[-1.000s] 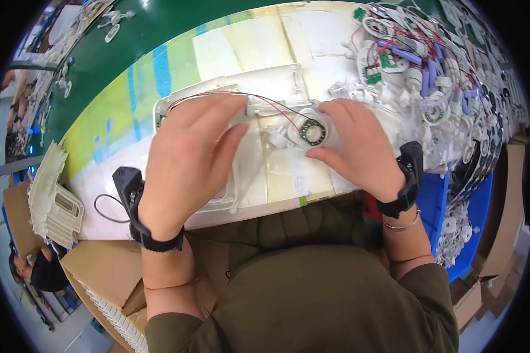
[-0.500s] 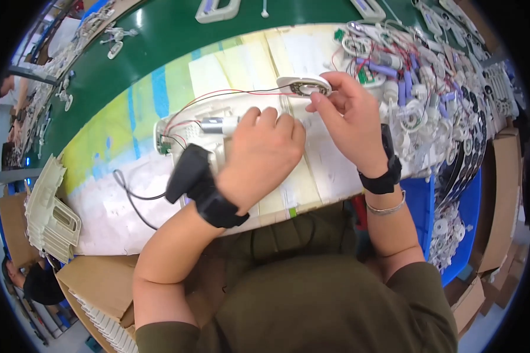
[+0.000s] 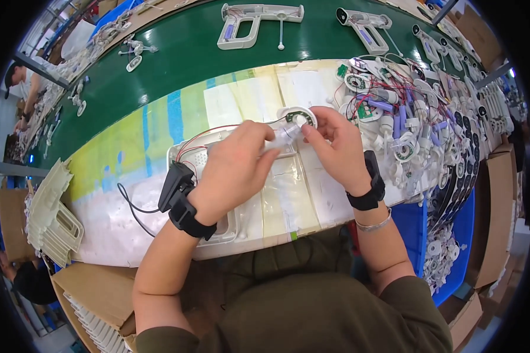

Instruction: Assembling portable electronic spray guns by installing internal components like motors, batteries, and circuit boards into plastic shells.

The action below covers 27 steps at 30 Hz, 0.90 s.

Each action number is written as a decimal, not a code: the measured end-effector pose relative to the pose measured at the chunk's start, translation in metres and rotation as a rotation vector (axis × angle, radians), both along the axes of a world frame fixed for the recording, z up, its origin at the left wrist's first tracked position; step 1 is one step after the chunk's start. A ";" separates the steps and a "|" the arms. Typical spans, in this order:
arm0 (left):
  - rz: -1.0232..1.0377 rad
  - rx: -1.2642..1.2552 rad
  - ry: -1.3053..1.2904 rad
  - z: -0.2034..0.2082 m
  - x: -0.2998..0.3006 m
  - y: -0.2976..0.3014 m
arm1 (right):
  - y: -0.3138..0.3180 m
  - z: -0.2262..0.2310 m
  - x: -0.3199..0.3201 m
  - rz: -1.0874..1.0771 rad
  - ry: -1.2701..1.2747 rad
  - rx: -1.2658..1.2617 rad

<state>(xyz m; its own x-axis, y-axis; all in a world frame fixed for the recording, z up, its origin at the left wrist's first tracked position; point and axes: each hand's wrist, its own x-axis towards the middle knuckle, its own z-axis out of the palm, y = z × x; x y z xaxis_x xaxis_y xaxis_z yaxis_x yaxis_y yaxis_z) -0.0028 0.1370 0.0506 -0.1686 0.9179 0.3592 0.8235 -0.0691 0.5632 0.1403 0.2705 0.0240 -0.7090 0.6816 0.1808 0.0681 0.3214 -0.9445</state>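
Observation:
Thumb and fingers of my right hand (image 3: 334, 144) pinch a round white cap with a ring-shaped circuit board (image 3: 292, 116) inside it. My left hand (image 3: 237, 167) is closed on a clear plastic tube-like part (image 3: 281, 136), its free end right at the open face of the cap. Red and black wires (image 3: 209, 130) run from the cap to a white plastic housing half (image 3: 172, 157) lying on the table. My left hand and wrist cover most of that housing, and its motor is hidden. Black straps with boxy devices sit on both wrists.
A heap of wires, circuit boards and white and purple parts (image 3: 394, 112) covers the table's right side. Stacked white shells (image 3: 53, 217) stand at the left edge. Beyond the table, a green conveyor (image 3: 159, 65) carries gun-shaped housings (image 3: 259, 20). A blue bin (image 3: 453, 265) sits low right.
My left hand has come off the housing's motor area and now holds the clear part against the cap. The cap has turned its open face toward me. The view has shifted, showing more conveyor.

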 end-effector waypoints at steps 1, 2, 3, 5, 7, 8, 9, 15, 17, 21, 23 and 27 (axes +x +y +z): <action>0.068 -0.040 -0.093 0.003 -0.002 -0.001 | -0.004 0.000 -0.001 -0.005 -0.003 0.069; 0.066 -0.041 -0.097 0.004 -0.003 0.000 | -0.010 0.002 -0.002 -0.007 -0.006 0.069; 0.052 -0.023 -0.033 0.006 -0.005 0.000 | -0.017 0.006 -0.005 0.008 0.036 0.138; 0.036 -0.004 0.026 0.007 -0.007 0.001 | -0.023 0.007 -0.009 0.021 0.074 0.209; 0.072 0.009 0.131 0.008 -0.007 0.002 | -0.023 0.005 -0.012 -0.106 0.030 0.596; 0.068 0.011 0.127 0.010 -0.007 0.003 | -0.022 0.004 -0.013 -0.119 0.043 0.622; 0.062 0.014 0.157 0.011 -0.006 0.003 | -0.023 0.003 -0.013 -0.120 0.037 0.625; 0.052 -0.013 0.198 0.010 -0.004 0.002 | -0.035 0.005 -0.014 -0.081 -0.061 0.539; 0.070 -0.001 0.179 0.007 -0.004 0.002 | -0.033 0.001 -0.018 -0.073 0.122 0.695; 0.088 0.009 0.146 0.003 -0.003 0.001 | -0.034 -0.005 -0.025 0.034 0.187 0.431; 0.086 -0.022 0.153 0.004 -0.006 -0.001 | -0.029 0.002 -0.020 0.036 0.100 0.481; 0.081 -0.078 0.082 0.017 -0.047 -0.027 | -0.018 0.026 -0.016 0.025 -0.424 0.562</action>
<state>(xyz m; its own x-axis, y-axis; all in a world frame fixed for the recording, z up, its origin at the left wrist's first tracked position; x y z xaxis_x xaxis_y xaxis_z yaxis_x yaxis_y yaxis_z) -0.0500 0.1099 0.0678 -0.2165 0.9282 0.3025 0.8682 0.0414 0.4946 0.1247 0.2523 0.0500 -0.8102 0.5489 0.2055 0.3801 0.7590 -0.5287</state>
